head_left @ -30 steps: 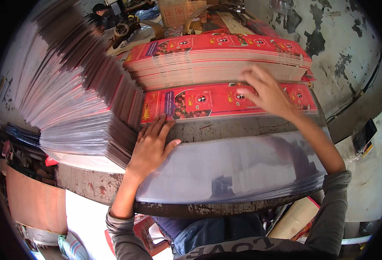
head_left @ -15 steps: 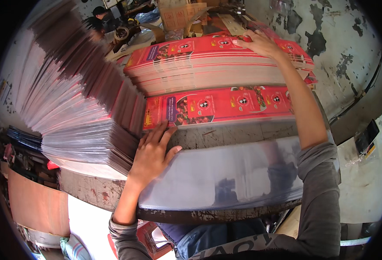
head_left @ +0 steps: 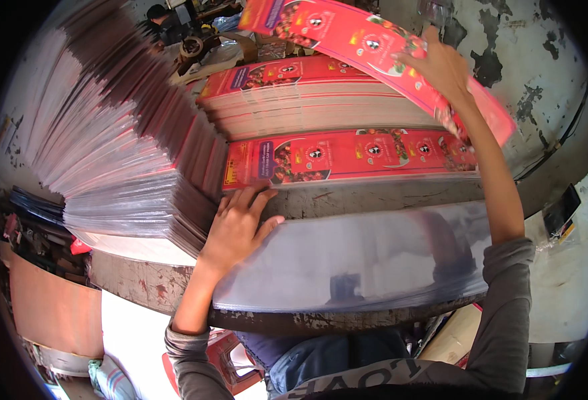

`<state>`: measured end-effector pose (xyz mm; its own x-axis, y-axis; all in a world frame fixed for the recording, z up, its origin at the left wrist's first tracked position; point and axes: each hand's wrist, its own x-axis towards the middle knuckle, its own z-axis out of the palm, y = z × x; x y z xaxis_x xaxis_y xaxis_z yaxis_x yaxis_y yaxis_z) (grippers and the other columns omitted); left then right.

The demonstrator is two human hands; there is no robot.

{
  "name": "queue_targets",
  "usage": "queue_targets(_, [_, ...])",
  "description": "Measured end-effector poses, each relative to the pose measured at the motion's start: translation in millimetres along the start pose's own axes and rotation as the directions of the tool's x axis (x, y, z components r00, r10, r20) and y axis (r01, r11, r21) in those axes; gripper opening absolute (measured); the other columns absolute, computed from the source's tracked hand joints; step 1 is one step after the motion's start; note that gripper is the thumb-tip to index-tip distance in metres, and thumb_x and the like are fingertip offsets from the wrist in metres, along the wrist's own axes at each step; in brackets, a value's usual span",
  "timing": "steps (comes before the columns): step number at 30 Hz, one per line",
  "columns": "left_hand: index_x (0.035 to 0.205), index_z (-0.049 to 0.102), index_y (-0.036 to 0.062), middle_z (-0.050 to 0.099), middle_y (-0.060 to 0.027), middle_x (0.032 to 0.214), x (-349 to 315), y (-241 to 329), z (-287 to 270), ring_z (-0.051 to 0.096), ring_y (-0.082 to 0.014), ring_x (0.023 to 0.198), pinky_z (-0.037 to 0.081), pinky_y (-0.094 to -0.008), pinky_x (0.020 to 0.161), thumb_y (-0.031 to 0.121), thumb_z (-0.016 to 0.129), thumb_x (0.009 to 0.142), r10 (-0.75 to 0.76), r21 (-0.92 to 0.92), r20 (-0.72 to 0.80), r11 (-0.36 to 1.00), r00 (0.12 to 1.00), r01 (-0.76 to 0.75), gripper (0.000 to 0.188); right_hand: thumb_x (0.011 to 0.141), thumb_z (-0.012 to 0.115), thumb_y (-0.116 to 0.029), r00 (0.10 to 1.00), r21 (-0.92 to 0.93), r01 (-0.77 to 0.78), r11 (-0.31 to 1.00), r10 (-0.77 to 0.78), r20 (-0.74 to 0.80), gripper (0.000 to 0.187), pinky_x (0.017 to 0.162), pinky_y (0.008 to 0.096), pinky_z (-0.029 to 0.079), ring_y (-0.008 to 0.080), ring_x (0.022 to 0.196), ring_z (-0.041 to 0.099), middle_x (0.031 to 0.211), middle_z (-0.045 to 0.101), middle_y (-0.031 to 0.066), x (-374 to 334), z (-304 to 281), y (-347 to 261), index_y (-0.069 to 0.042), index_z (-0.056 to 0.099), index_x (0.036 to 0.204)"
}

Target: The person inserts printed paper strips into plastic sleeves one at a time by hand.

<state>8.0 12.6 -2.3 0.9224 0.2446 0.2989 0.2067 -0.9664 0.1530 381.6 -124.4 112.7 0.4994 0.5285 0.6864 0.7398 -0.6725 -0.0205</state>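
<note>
I am lifting red printed sheet [head_left: 374, 47] off red stack [head_left: 307, 87], right hand [head_left: 444, 67] pinching it; left hand [head_left: 237, 227], fingers spread, pressing clear film pile [head_left: 361, 260] below stack, holding nothing.

The person is wearing a grey long-sleeved top, and both sleeves are sitting pushed up the forearms, bunching in soft folds near the elbows. The left hand [head_left: 235, 230] and the right hand [head_left: 444, 67] are showing bare, with no gloves, rings or watch in sight. Blue denim trousers are showing at the lower edge, creased across the lap. The front of the top is carrying some pale printed lettering, curving along the bottom rim.
</note>
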Motion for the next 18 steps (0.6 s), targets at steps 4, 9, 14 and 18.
queue_targets(4, [0.12,0.052,0.0033,0.051,-0.0159,0.115,0,12,-23,0.052,-0.0327,0.106,0.041,-0.0442,0.093,0.045,0.064,0.08,0.16,-0.222,0.089,0.965,0.983,-0.137,0.059,0.065,0.066,-0.065,0.998,0.165,-0.041,0.985,0.034,0.046,0.069,0.061,0.0396,0.045,0.0286,0.068,0.059,0.075,0.061,0.0157,-41,-23,31,-0.002,0.056,0.091])
queue_targets(9, [0.121,0.051,0.002,0.047,-0.0163,0.118,-18,25,-31,0.049,-0.0351,0.11,0.039,-0.043,0.095,0.053,0.068,0.068,0.157,-0.138,0.248,0.982,0.956,-0.126,0.075,0.07,0.067,-0.059,0.991,0.308,-0.107,0.945,0.076,0.109,0.058,0.058,0.0355,0.042,0.0229,0.057,0.055,0.062,0.055,0.0094,-81,-39,60,-0.003,0.058,0.083])
queue_targets(14, [0.122,0.051,0.0039,0.046,-0.0155,0.119,-22,31,-20,0.047,-0.0346,0.112,0.039,-0.0439,0.094,0.053,0.069,0.066,0.104,-0.113,0.163,0.99,0.981,-0.086,0.076,0.077,0.065,-0.052,0.992,0.51,-0.124,0.851,0.096,0.081,0.052,0.056,0.0311,0.041,0.0165,0.053,0.049,0.057,0.049,0.0057,-81,-48,85,-0.002,0.06,0.089])
queue_targets(18, [0.119,0.054,0.0061,0.047,-0.0137,0.113,-25,32,-19,0.048,-0.0319,0.106,0.04,-0.0405,0.088,0.051,0.07,0.065,0.08,0.035,0.105,0.996,0.991,-0.084,0.072,0.088,0.06,-0.037,0.988,0.608,-0.154,0.779,0.1,0.121,0.032,0.065,0.0218,0.04,0.0035,0.068,0.046,0.074,0.054,-0.0026,-61,-64,64,-0.005,0.056,0.085])
